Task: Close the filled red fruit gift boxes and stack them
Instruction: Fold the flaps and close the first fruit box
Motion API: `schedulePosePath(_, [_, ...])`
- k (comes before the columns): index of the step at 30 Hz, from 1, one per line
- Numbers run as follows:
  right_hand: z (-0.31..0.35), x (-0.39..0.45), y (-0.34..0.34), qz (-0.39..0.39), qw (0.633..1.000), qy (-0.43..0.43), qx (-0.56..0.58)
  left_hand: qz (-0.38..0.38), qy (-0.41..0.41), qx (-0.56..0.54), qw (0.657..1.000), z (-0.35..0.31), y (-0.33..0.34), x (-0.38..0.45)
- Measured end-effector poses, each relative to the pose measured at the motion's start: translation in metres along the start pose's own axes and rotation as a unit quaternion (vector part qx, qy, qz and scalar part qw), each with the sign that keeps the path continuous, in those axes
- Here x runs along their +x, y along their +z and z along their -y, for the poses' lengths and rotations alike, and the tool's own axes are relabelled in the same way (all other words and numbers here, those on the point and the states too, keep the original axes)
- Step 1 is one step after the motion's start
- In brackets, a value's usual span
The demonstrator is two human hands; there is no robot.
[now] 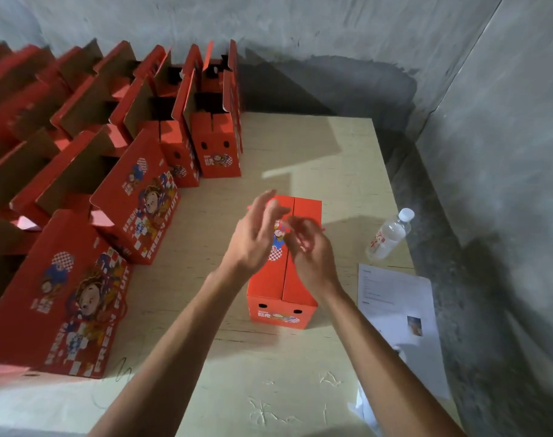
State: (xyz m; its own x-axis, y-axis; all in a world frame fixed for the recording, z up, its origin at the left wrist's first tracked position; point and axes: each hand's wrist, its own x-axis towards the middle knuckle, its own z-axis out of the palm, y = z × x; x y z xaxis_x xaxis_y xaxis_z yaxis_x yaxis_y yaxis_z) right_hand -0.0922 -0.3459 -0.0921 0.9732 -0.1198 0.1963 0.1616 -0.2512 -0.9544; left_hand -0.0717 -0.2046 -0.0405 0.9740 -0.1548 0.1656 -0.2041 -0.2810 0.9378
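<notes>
Closed red cardboard fruit gift box (pixel 284 279) standing on pale wooden board (pixel 300 357), centre, top flaps meeting along a middle seam. Left hand (pixel 256 234) above box top, fingers straight and loosely together, holding nothing. Right hand (pixel 306 247) over box top, fingers curled; whether pinching anything cannot be told, motion blur. Rows of open red printed gift boxes (pixel 117 184) at left. Clear plastic water bottle (pixel 390 234) and printed white paper sheet (pixel 395 301) at right.
</notes>
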Motion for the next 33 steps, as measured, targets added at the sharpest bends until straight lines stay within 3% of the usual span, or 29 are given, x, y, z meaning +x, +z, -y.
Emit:
schedulePosePath(1, [0.005,0.0,0.008,0.035,0.999,0.019,-0.033,0.02,0.059,0.149,0.987,-0.012,-0.003,0.0])
schedulePosePath(3, [0.015,-0.001,0.021,0.088,0.993,0.074,-0.037,0.037,0.134,0.397,0.907,-0.031,-0.004,0.001])
schedulePosePath(4, [0.019,0.0,0.026,0.098,0.992,0.081,-0.011,0.026,0.142,0.445,0.884,-0.041,-0.005,0.002])
schedulePosePath(5, [0.024,0.004,0.028,0.095,0.992,0.079,0.013,-0.004,0.147,0.44,0.886,-0.048,-0.007,0.002])
schedulePosePath(8, [0.041,0.034,0.018,0.05,0.986,0.134,0.089,-0.158,0.178,0.236,0.942,-0.052,-0.022,0.004])
schedulePosePath(10, [0.048,0.062,0.008,0.011,0.979,0.182,0.091,-0.189,0.126,0.132,0.965,-0.038,-0.032,0.005])
schedulePosePath(12, [0.053,0.087,0.004,-0.007,0.982,0.18,0.053,-0.111,-0.008,0.135,0.985,-0.012,-0.03,0.003])
schedulePosePath(14, [0.06,0.108,0.003,-0.023,0.982,0.179,0.063,0.002,-0.148,0.129,0.98,0.015,-0.018,-0.004])
schedulePosePath(16, [0.068,0.129,0.0,-0.036,0.981,0.18,0.069,0.045,-0.218,0.007,0.975,0.032,-0.006,-0.008])
schedulePosePath(21, [0.087,0.181,-0.022,-0.057,0.987,0.15,0.005,0.065,-0.273,-0.185,0.942,0.039,0.014,0.032])
schedulePosePath(27, [0.086,0.276,-0.068,-0.071,0.987,0.095,-0.105,0.067,-0.283,-0.191,0.938,0.02,0.062,0.15])
schedulePosePath(33, [0.064,0.399,-0.12,-0.092,0.984,0.075,-0.134,0.082,-0.256,-0.217,0.938,0.018,0.127,0.292])
